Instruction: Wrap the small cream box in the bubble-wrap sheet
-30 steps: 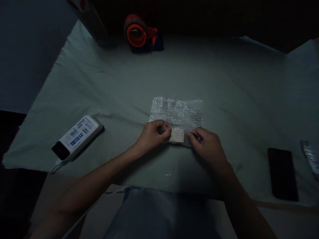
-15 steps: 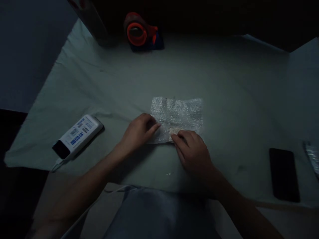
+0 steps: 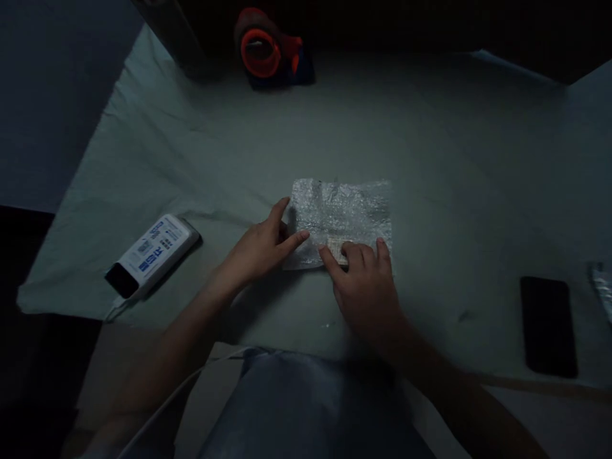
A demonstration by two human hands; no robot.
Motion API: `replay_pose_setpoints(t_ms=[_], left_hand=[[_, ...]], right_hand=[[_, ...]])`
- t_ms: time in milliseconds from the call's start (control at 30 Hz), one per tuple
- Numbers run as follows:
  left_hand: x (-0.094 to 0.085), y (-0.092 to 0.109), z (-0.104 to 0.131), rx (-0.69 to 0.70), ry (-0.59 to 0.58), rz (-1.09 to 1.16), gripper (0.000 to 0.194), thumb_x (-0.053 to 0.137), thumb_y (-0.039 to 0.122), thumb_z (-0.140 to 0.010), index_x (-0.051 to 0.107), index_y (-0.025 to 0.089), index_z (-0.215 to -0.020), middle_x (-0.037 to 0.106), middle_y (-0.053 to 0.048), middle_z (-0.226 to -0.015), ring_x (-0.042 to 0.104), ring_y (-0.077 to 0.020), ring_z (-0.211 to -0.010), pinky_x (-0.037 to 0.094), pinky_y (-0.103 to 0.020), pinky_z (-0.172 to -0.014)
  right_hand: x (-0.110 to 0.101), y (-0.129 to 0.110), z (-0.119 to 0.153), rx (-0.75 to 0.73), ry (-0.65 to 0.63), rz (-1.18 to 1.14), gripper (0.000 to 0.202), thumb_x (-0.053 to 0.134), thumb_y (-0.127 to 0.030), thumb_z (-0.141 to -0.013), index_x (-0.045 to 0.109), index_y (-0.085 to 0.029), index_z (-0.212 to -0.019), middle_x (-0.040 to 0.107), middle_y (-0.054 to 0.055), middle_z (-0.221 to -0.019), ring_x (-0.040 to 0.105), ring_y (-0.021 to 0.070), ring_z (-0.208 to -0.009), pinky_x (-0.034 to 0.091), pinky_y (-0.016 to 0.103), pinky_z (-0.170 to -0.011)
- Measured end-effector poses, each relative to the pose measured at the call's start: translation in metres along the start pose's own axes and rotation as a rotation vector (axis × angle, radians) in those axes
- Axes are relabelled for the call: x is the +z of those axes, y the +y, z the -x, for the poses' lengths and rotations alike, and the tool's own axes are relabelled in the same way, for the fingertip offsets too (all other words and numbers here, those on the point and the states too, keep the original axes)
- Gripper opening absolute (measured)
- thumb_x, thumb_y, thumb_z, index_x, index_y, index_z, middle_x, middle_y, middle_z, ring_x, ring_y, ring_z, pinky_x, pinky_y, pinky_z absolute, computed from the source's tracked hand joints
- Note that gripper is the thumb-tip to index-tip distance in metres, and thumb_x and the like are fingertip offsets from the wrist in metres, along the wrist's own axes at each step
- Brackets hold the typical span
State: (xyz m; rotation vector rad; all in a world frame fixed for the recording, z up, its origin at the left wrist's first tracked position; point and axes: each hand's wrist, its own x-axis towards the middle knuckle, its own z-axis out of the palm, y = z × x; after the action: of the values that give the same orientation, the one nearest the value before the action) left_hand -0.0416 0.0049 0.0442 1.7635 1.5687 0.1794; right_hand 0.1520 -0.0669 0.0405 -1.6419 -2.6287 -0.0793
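A small, pale, rectangular block [image 3: 337, 247] lay on the near part of a sheet of clear, crinkled bubble wrap [image 3: 339, 207], which was spread flat on a counter [image 3: 444, 172] covered in grey-green cloth. The right hand [image 3: 367, 287] partly covered the block; its fingers were spread, with thumb and forefinger at the block, though whether they gripped it could not be told. The left hand [image 3: 258, 250] was at the wrap's left edge, its thumb on the sheet and its forefinger well apart from the thumb. To the left lay a white, blue-printed, box-shaped device with a black end [image 3: 153, 252], a white cable [image 3: 115, 307] running from that end. An orange-red and dark blue tape dispenser [image 3: 288, 54] stood at the back. Toward the right were a black, rectangular smartphone [image 3: 549, 326] and, at the picture's edge, a silvery, crinkled item [image 3: 603, 285], only partly visible.
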Motion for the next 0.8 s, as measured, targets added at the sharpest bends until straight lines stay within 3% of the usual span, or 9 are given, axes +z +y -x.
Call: replay_pose_setpoints(t_ms=[67, 167, 233, 300, 400, 533, 667, 733, 800], left_hand=[[0.000, -0.005, -0.003, 0.099, -0.069, 0.020, 0.063, 0.052, 0.053, -0.083, 0.041, 0.022, -0.136, 0.062, -0.006, -0.100, 0.061, -0.0196, -0.082, 0.046, -0.031, -0.076], [0.000, -0.011, -0.009, 0.168, -0.122, -0.004, 0.037, 0.055, 0.048, -0.079, 0.065, 0.017, -0.097, 0.057, -0.006, -0.095, 0.057, -0.0187, -0.080, 0.044, -0.032, -0.077], [0.001, -0.014, -0.011, 0.173, -0.118, 0.029, 0.028, 0.056, 0.043, -0.078, 0.061, 0.015, -0.075, 0.054, -0.004, -0.085, 0.054, -0.0175, -0.077, 0.043, -0.031, -0.074], [0.003, -0.015, -0.010, 0.138, -0.128, 0.150, 0.027, 0.053, 0.041, -0.079, 0.056, 0.016, -0.071, 0.051, -0.001, -0.075, 0.051, -0.0152, -0.070, 0.041, -0.028, -0.066], [0.006, -0.015, -0.003, 0.036, -0.114, 0.293, 0.030, 0.050, 0.045, -0.081, 0.056, 0.016, -0.077, 0.050, 0.002, -0.065, 0.047, -0.0127, -0.062, 0.037, -0.024, -0.057], [0.016, -0.012, 0.006, -0.017, -0.056, 0.247, 0.031, 0.062, 0.047, -0.076, 0.058, 0.017, -0.081, 0.054, 0.003, -0.068, 0.049, -0.0120, -0.063, 0.035, -0.023, -0.057], [0.033, -0.007, 0.010, -0.085, 0.140, 0.348, 0.023, 0.058, 0.039, -0.079, 0.056, 0.017, -0.086, 0.053, 0.003, -0.070, 0.050, -0.0107, -0.064, 0.039, -0.022, -0.059], [0.039, -0.005, 0.012, -0.136, 0.243, 0.462, 0.040, 0.063, 0.036, -0.076, 0.051, 0.018, -0.109, 0.055, 0.003, -0.076, 0.052, -0.0100, -0.065, 0.043, -0.022, -0.062], [0.042, -0.003, 0.014, -0.204, 0.265, 0.536, 0.064, 0.069, 0.036, -0.071, 0.041, 0.018, -0.125, 0.059, 0.001, -0.083, 0.056, -0.0107, -0.067, 0.046, -0.023, -0.065]], right_hand=[[0.000, 0.002, 0.001, -0.006, -0.009, -0.017, 0.042, 0.048, -0.021, -0.089, 0.051, -0.023, -0.131, 0.059, 0.012, -0.112, 0.051, 0.0264, -0.102, 0.030, 0.058, -0.104], [0.000, 0.003, 0.002, -0.006, -0.024, -0.050, 0.043, 0.048, -0.020, -0.089, 0.050, -0.023, -0.132, 0.058, 0.012, -0.113, 0.050, 0.0257, -0.102, 0.027, 0.060, -0.104], [-0.001, 0.004, 0.003, -0.001, -0.032, -0.076, 0.043, 0.049, -0.020, -0.088, 0.050, -0.023, -0.131, 0.058, 0.012, -0.114, 0.049, 0.0255, -0.103, 0.026, 0.061, -0.105], [-0.002, 0.004, 0.004, 0.004, -0.037, -0.104, 0.044, 0.050, -0.021, -0.088, 0.050, -0.022, -0.132, 0.057, 0.012, -0.116, 0.048, 0.0259, -0.105, 0.025, 0.061, -0.105], [-0.003, 0.005, 0.008, 0.019, -0.046, -0.157, 0.046, 0.052, -0.022, -0.087, 0.048, -0.021, -0.133, 0.056, 0.012, -0.116, 0.048, 0.0260, -0.107, 0.025, 0.060, -0.106], [-0.003, 0.007, 0.011, 0.053, -0.051, -0.239, 0.044, 0.052, -0.022, -0.086, 0.051, -0.020, -0.130, 0.056, 0.011, -0.116, 0.047, 0.0256, -0.107, 0.026, 0.059, -0.106], [0.000, 0.005, 0.011, 0.083, -0.029, -0.276, 0.043, 0.051, -0.022, -0.087, 0.051, -0.018, -0.130, 0.056, 0.011, -0.115, 0.046, 0.0262, -0.108, 0.027, 0.057, -0.107], [0.002, 0.004, 0.012, 0.090, -0.018, -0.279, 0.044, 0.052, -0.023, -0.086, 0.051, -0.018, -0.130, 0.055, 0.012, -0.115, 0.046, 0.0264, -0.109, 0.028, 0.056, -0.107], [0.005, 0.002, 0.012, 0.094, -0.009, -0.292, 0.045, 0.052, -0.024, -0.086, 0.050, -0.018, -0.130, 0.054, 0.012, -0.115, 0.046, 0.0261, -0.109, 0.029, 0.056, -0.106]])
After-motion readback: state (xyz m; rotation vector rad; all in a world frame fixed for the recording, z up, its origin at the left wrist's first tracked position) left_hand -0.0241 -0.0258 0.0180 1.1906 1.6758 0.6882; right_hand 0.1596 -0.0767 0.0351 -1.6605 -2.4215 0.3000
